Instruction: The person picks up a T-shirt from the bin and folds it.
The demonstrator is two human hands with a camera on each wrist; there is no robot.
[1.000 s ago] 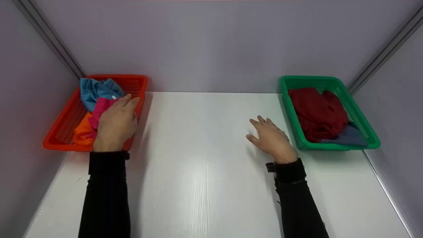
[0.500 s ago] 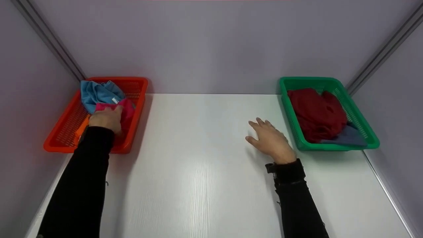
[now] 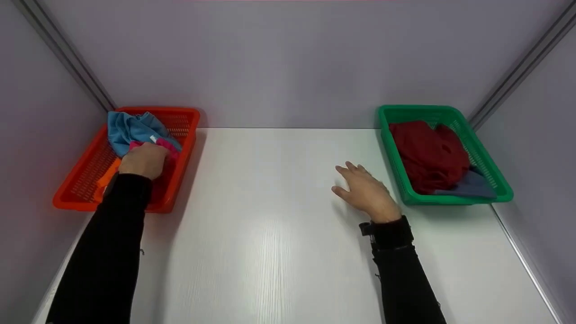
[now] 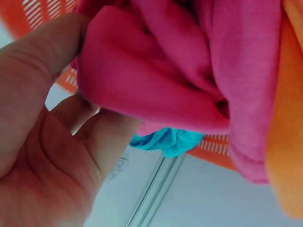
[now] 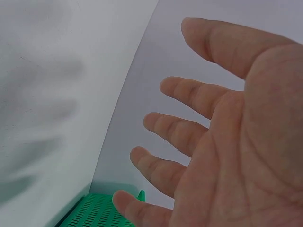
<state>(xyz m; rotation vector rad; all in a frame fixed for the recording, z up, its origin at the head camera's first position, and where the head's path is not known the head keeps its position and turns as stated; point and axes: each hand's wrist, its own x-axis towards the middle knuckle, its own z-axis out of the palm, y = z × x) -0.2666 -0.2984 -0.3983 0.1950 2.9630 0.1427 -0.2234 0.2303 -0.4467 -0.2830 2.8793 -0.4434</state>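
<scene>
Pinches a fold of pink cloth (image 4: 156, 80) in the left hand (image 3: 143, 162), with the thumb bent in on one side and fingertips slipped behind the other. Curls only partway, leaving a gap between thumb and palm. Hard to judge the firmness of the pinch, with most fingertips hidden by the fold. Probably takes a loose fold because of its softness: easier to nip than a flat, spread layer.

Dips over the near rim of the red basket (image 3: 176, 177) and down inside, right to the pink cloth. Has orange cloth (image 3: 106, 180) just beside the hand on the left, reaching toward the near rim, and blue cloth (image 3: 132, 130) just beyond, bunched toward the far left corner. Shows a small white tag (image 3: 154, 139) where pink and blue meet.

Holds the right hand (image 3: 366, 193) apart, above the white table (image 3: 270, 216) and near the left side of the green basket (image 3: 450, 199), with fingers straight and spread, touching nothing. Seems simply parked there, out of the way. Within the green basket, see dark red cloth (image 3: 429, 155) heaped large, and grey-blue cloth (image 3: 470, 185) partly covered at the near right corner.
</scene>
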